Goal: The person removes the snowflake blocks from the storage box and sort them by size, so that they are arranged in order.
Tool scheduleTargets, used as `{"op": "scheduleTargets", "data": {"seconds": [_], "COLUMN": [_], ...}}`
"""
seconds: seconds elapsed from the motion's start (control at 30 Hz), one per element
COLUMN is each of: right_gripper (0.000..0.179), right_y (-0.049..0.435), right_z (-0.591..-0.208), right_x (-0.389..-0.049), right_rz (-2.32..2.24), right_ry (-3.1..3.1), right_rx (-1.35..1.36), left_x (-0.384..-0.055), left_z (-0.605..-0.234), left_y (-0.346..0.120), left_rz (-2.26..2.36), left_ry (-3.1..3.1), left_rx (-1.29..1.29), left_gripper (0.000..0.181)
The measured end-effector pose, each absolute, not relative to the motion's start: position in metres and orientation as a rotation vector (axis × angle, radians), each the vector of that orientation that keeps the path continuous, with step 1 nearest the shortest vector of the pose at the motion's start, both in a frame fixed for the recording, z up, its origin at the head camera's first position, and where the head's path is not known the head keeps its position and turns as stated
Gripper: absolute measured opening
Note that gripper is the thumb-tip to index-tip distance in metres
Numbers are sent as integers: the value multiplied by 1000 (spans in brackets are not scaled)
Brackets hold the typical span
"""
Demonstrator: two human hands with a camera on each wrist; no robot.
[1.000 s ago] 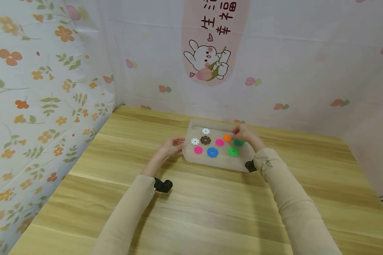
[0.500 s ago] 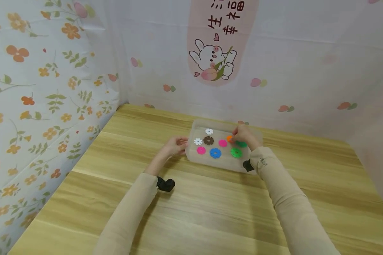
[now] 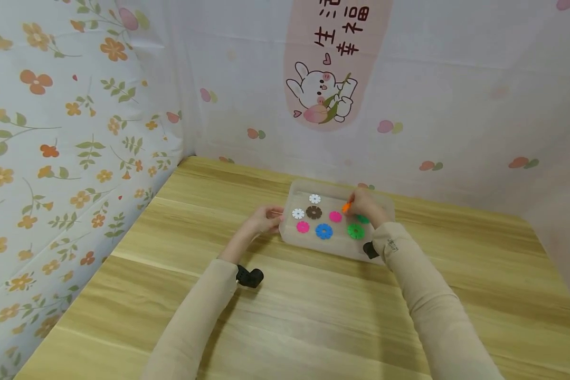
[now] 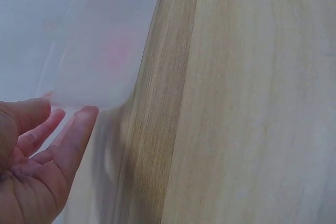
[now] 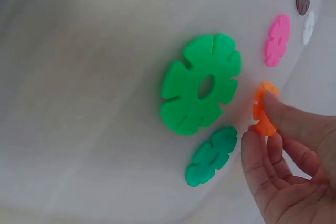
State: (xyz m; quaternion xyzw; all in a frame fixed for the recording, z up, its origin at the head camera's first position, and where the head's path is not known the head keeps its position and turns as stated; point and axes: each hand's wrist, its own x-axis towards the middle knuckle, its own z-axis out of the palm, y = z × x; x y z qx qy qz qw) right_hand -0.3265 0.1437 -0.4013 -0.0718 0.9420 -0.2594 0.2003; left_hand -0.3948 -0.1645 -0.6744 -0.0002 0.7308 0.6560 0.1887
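A frosted plastic box (image 3: 330,253) stands on the table with several notched flower-shaped plastic discs lying flat in it. My right hand (image 3: 364,205) is inside the box and pinches an orange flower-shaped disc (image 5: 265,109) between thumb and fingers, tilted up on edge. Close to it lie a bright green disc (image 5: 189,90) and a darker green disc (image 5: 211,157). A pink disc (image 3: 335,217) is to its left. My left hand (image 3: 261,221) touches the box's left end wall, fingers fairly straight, as the left wrist view shows with the fingertips (image 4: 90,110) against the plastic.
In the left half of the box lie a blue disc (image 3: 324,231), a brown disc (image 3: 314,212), a second pink disc (image 3: 303,227) and two white discs (image 3: 315,199). The wooden table (image 3: 285,316) reaches back to printed cloth hangings (image 3: 237,79) behind and at left.
My right hand has pinched the orange disc and tipped it up from the box floor. The left hand keeps its place at the box end. The head view has shifted slightly.
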Motion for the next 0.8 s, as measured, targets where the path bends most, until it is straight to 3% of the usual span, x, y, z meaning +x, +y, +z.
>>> {"op": "scheduleTargets", "data": {"seconds": [0.1,0.27,0.4,0.57,0.8], "right_gripper": [18,17,19,18,19], "right_y": [142,143,145,147,152], "right_z": [-392,-382,-380,-378,-376], "right_x": [-320,-314,-314,-310,-303], "right_rz": [-693,-714,-752,-761,-764], "right_ry": [2672,2627,2604,2618,2630], "right_rx": [-221,-197,-198,-207,-237], "left_x": [-378,-329,-308,-328,-390], "left_z": [-648,-568,-535,-568,-660], "left_y": [-160,-148,-145,-152,-165], "left_rz": [1832,1780,1777,1796,1832], "left_ry": [2071,2115,2136,2106,2036], "left_rx": [-14,-58,-27,-25,18], "left_gripper": [39,36,37,40,44]}}
